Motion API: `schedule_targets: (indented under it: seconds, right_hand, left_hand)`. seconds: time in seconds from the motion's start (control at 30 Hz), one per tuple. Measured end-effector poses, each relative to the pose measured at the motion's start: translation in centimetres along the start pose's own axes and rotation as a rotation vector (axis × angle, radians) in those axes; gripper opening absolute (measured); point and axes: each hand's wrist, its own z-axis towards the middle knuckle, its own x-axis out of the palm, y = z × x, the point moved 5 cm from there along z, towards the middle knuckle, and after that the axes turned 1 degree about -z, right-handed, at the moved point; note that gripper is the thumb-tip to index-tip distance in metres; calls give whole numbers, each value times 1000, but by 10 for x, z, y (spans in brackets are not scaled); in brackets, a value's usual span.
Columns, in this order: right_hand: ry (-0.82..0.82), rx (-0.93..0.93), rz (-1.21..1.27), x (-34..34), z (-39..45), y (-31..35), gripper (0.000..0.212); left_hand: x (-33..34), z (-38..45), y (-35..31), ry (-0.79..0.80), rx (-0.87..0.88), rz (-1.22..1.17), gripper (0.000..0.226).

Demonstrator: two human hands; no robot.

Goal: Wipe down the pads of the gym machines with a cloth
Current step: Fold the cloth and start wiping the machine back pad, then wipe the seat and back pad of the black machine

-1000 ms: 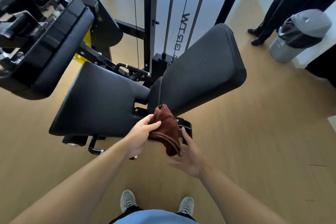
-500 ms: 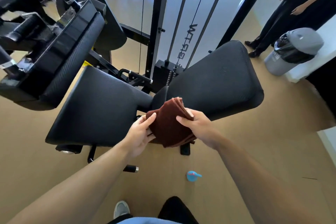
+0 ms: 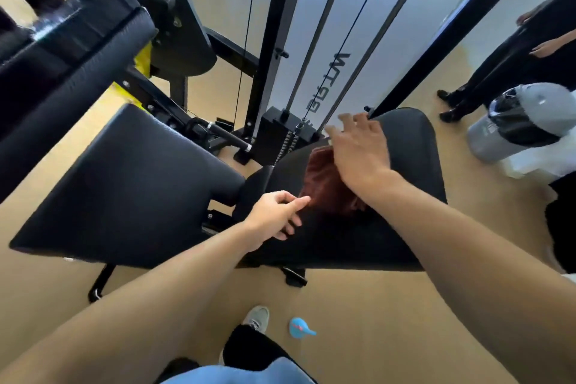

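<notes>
A reddish-brown cloth (image 3: pixel 324 184) lies on the right black pad (image 3: pixel 414 159) of the gym machine. My right hand (image 3: pixel 358 153) lies flat on the cloth with straight, spread fingers and presses it against the pad; the hand covers the cloth's far part. My left hand (image 3: pixel 276 217) hovers at the pad's near left edge, fingers loosely curled, index fingertip close to the cloth's corner, holding nothing. A second black pad (image 3: pixel 131 184) lies to the left, and a third pad (image 3: pixel 71 72) hangs at the upper left.
The weight stack frame with cables (image 3: pixel 311 72) rises right behind the pads. A grey bin (image 3: pixel 523 125) stands at the right, and a person in black (image 3: pixel 511 56) stands beyond it. A small blue object (image 3: pixel 300 327) lies on the wooden floor by my shoe (image 3: pixel 257 318).
Both hands held the folded cloth in the air before. Now the cloth is down on the right pad under my flat right hand, and my left hand has let go of it.
</notes>
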Motion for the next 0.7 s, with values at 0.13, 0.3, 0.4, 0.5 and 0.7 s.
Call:
schedule_targets:
  seconds: [0.13, 0.3, 0.4, 0.5, 0.7]
  right_hand:
    - [522, -326, -168, 83, -10, 42, 62]
    - [597, -556, -218, 106, 20, 57, 71]
    - [625, -683, -214, 122, 24, 75, 74]
    - [644, -757, -201, 140, 24, 101, 79]
    - [529, -442, -221, 160, 109, 96, 68]
  left_hand:
    - [-22, 22, 29, 4, -140, 160, 32]
    - [-55, 47, 69, -219, -226, -15, 24]
    - [-60, 65, 70, -275, -209, -76, 17]
    - [-74, 83, 75, -314, -184, -27, 10]
    - [-118, 105, 76, -240, -137, 208, 8]
